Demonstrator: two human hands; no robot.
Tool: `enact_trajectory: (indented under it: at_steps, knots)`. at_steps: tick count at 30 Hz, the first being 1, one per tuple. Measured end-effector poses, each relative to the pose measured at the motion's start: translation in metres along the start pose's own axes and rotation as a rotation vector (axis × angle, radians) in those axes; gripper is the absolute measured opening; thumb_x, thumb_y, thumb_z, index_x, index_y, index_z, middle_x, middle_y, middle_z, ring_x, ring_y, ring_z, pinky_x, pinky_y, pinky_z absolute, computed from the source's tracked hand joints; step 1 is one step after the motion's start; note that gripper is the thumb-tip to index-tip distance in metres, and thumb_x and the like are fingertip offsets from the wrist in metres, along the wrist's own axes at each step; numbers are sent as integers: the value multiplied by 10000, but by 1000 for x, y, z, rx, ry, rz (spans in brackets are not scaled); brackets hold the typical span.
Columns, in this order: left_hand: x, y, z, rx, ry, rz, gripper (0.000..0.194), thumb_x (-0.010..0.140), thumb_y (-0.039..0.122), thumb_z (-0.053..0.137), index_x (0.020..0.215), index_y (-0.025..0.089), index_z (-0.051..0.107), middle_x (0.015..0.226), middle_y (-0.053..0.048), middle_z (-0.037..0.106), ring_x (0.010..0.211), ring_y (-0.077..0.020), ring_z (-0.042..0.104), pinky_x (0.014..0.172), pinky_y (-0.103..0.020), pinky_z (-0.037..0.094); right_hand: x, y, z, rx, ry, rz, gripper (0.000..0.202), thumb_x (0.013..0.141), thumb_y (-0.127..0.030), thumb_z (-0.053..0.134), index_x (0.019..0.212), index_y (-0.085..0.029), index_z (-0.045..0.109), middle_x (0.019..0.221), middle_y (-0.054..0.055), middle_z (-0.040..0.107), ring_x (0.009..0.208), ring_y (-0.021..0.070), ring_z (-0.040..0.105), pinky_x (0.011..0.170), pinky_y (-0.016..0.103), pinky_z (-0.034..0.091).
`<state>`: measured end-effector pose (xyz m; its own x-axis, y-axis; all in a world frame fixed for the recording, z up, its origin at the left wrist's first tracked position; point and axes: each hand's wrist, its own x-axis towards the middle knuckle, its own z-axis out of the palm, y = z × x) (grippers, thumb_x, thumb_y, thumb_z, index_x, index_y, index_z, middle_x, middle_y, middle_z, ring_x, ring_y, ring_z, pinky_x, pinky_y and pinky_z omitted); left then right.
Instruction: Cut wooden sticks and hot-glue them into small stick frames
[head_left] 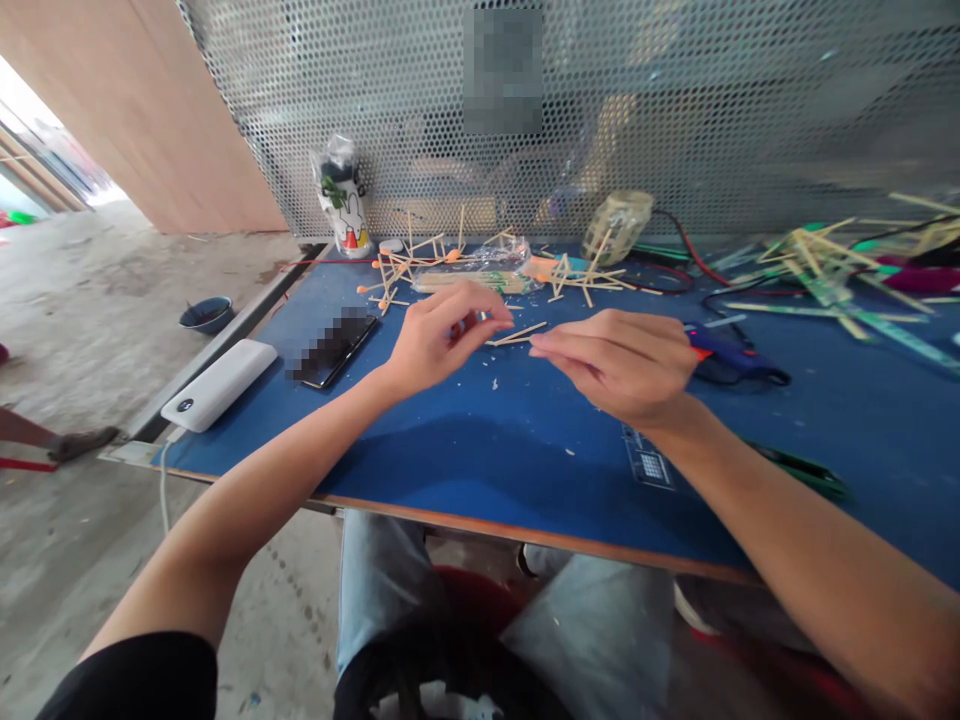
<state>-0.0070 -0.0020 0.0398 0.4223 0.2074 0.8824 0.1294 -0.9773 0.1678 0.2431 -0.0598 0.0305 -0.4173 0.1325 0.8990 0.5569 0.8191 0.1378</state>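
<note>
My left hand [450, 335] hovers over the blue tabletop [450, 460], its thumb and forefinger curled into a pinch. Whatever is between those fingertips is too small to tell. To its right, my right hand [622, 365] is also closed, fingers pressed together and pointing left. Between the two hands are thin wooden sticks [517, 335] in a narrow V. One stick ends near my right fingertips; whether they grip it I cannot make out. Just beyond the right hand lies a blue glue gun [739, 360], partly hidden by it.
Joined stick pieces with orange ends [405, 265] lie at the back near a jar [615, 228] and a wrapped cup [345, 205]. Loose sticks [817, 265] are heaped right. A phone [337, 345] and white power bank [221, 385] lie left. A perforated metal panel [390, 90] stands behind.
</note>
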Motion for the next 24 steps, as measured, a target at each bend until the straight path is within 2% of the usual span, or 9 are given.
enact_trajectory:
  at_steps: [2,5,9,13,18,21,24]
  knots:
    - [0,4,2,-84,-21,53,46,1067,254,700,1089,218,719,1019,-17,797,793,-80,695,648,-193,541,1,2,0,-14,1,-51,286,972,-167,804,1198,-341,813,1024,-34,859,795,165,781,720,321,616]
    - [1,6,6,-146,-70,114,90,1032,247,754,1112,204,749,1028,-35,811,896,-101,750,722,-199,578,2,2,1,-66,32,-81,213,972,-171,807,1127,-316,810,978,-45,852,760,140,763,698,296,590]
    - [0,7,10,-192,-101,92,119,1011,261,784,1103,185,776,1026,-56,823,939,-119,780,826,-228,627,3,2,2,-103,70,-83,83,998,-216,788,1019,-295,800,918,-39,838,724,126,751,663,287,560]
    - [1,9,11,-207,-100,99,129,1002,260,793,1112,193,783,1031,-51,833,968,-124,795,869,-240,645,2,3,2,-124,72,-105,68,1026,-232,752,976,-276,758,904,-33,829,711,124,750,648,282,565]
    - [-1,9,12,-197,-99,115,146,1001,256,790,1135,197,788,1059,-54,833,970,-117,788,832,-224,630,1,4,2,-137,96,-140,119,994,-246,804,995,-280,690,883,-45,809,682,121,728,626,282,562]
    - [-4,10,11,-181,-110,68,230,1018,330,771,1198,188,772,1021,-46,822,830,-90,745,728,-202,592,-1,6,2,-144,101,-151,230,941,-257,867,970,-288,640,886,-55,801,650,121,697,597,295,537]
    - [-6,13,10,-146,-166,29,304,1050,421,719,1234,184,760,982,-36,803,691,-67,658,655,-202,553,-5,7,0,-132,48,-129,245,971,-286,833,968,-313,590,940,-72,811,632,121,686,594,306,539]
